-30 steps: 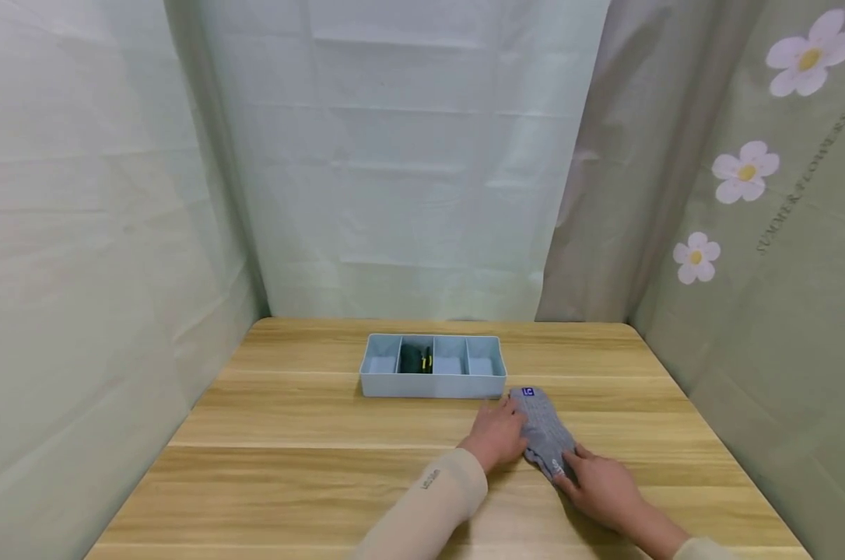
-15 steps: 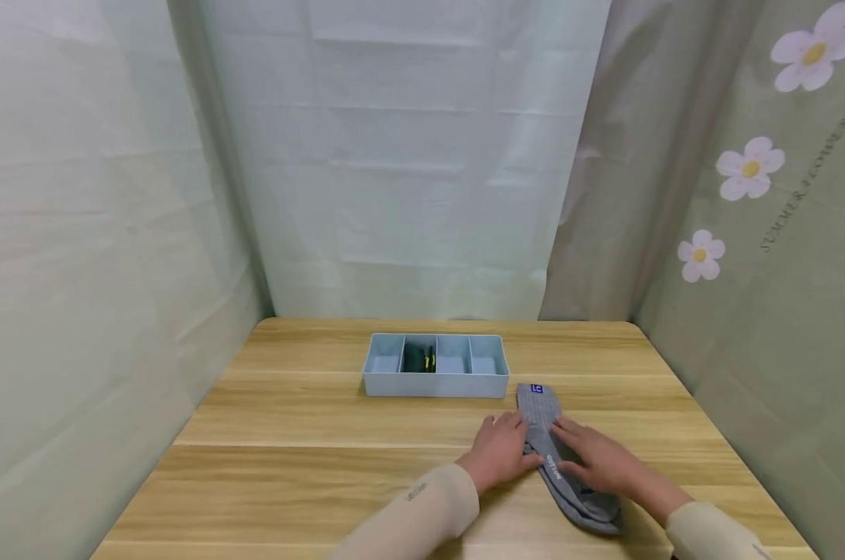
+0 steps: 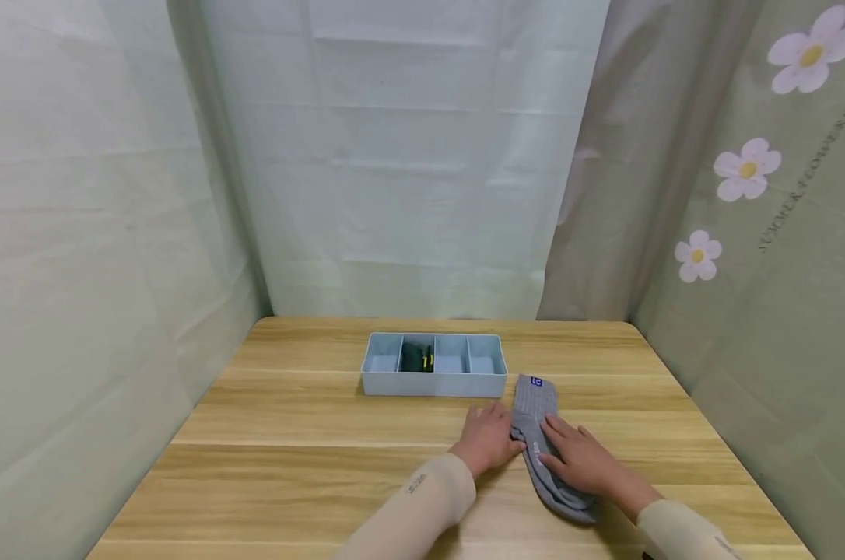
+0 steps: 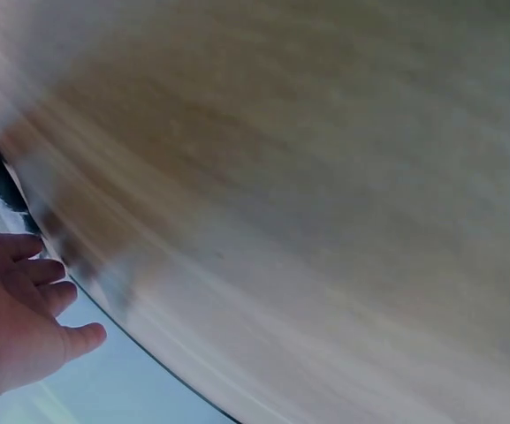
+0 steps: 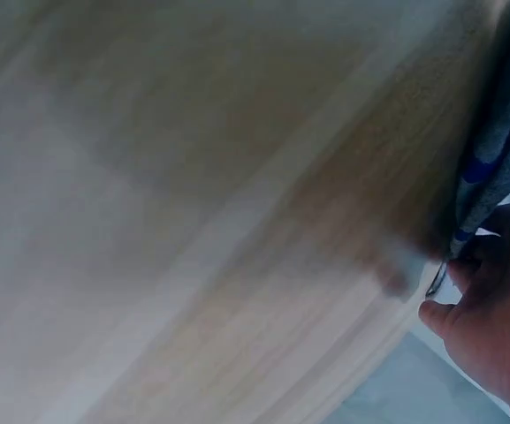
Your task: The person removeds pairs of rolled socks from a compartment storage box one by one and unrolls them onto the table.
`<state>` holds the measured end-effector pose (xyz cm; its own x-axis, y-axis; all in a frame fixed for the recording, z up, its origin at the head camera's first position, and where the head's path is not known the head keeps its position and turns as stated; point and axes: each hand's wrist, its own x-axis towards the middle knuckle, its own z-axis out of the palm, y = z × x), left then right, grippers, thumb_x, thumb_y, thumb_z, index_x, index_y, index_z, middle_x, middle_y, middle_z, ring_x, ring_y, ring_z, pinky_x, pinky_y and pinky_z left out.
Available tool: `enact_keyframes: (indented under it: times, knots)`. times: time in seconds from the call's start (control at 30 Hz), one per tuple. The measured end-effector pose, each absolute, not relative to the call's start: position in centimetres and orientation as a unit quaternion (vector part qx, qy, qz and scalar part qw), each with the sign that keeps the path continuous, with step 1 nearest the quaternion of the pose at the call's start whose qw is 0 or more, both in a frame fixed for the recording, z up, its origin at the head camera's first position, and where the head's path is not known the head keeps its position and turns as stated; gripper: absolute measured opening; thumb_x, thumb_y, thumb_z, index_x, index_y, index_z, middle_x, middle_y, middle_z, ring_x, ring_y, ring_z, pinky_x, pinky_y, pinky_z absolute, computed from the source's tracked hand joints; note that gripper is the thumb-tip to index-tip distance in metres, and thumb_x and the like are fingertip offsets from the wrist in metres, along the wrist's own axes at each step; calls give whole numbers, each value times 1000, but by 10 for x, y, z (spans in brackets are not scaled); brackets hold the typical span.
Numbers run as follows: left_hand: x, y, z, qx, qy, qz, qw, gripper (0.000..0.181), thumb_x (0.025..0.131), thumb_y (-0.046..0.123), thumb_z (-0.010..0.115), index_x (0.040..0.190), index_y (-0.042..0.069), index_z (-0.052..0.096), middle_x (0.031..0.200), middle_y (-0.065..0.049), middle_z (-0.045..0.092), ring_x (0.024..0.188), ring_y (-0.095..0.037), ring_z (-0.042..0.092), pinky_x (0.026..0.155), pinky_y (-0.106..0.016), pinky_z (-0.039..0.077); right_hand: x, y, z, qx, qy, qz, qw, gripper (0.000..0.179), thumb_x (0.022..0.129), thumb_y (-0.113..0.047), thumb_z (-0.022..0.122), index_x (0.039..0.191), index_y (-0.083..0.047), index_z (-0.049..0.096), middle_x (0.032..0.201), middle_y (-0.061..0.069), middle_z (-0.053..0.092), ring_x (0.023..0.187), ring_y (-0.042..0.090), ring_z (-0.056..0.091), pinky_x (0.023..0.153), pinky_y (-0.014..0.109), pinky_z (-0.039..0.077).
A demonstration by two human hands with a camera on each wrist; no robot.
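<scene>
A pair of grey socks (image 3: 534,400) lies flat on the wooden table, one layered on the other. In the head view the ribbed cuff with a blue label points away and the toes lie near and to the right. My right hand (image 3: 582,460) rests on the foot part with its fingers extended, covering some of it. Beside the socks' left edge is my left hand (image 3: 488,437), its fingers pointing forward and its thumb tip right at the edge. In the right wrist view, the grey fabric (image 5: 502,163) with blue bands shows next to that hand's fingers.
A light blue organizer box (image 3: 433,384) with several compartments stands behind the hands. One compartment holds a dark green bundle (image 3: 411,358) with yellow marks. Fabric curtains (image 3: 408,194) surround the wooden table (image 3: 289,467) at the back and sides.
The socks' foot part, earlier mostly hidden by my right hand, now lies stretched toward the near right. My right hand has gone from gripping the near end to lying flat on top.
</scene>
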<state>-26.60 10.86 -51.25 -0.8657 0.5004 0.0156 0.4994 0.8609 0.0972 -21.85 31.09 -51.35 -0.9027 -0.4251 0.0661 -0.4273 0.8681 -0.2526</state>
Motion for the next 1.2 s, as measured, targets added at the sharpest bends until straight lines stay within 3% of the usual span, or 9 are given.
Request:
enact_keyframes:
  times: [0.2, 0.47, 0.83, 1.2]
  knots:
    - [-269, 103, -514, 270, 961, 60, -8, 63, 95, 55, 58, 142, 14, 53, 148, -3, 48, 139, -19, 40, 112, -48, 32, -219, 306, -508, 203, -966, 157, -7, 62, 98, -34, 61, 140, 10, 48, 147, 31, 40, 134, 47, 40, 103, 70, 29]
    - [-266, 99, -511, 310, 948, 76, -6, 56, 100, 48, 54, 143, 12, 53, 148, -2, 49, 138, -16, 41, 114, -44, 31, -224, 311, -505, 157, -970, 186, 24, 58, 97, -27, 63, 139, 11, 48, 143, 33, 44, 131, 48, 44, 106, 59, 36]
    - [-260, 80, -507, 386, 920, 67, -25, 50, 101, 34, 55, 144, 9, 51, 150, -5, 48, 138, -17, 42, 111, -40, 37, -230, 319, -505, 68, -971, 219, 66, 44, 96, -18, 63, 126, 14, 58, 135, 41, 46, 122, 55, 49, 100, 62, 39]
    - [-254, 69, -507, 423, 904, 67, 4, 52, 101, 36, 55, 146, 11, 49, 152, -2, 44, 141, -17, 38, 113, -39, 34, -229, 317, -507, 54, -969, 229, 76, 34, 96, -17, 63, 114, 12, 66, 132, 42, 48, 118, 55, 51, 98, 62, 41]
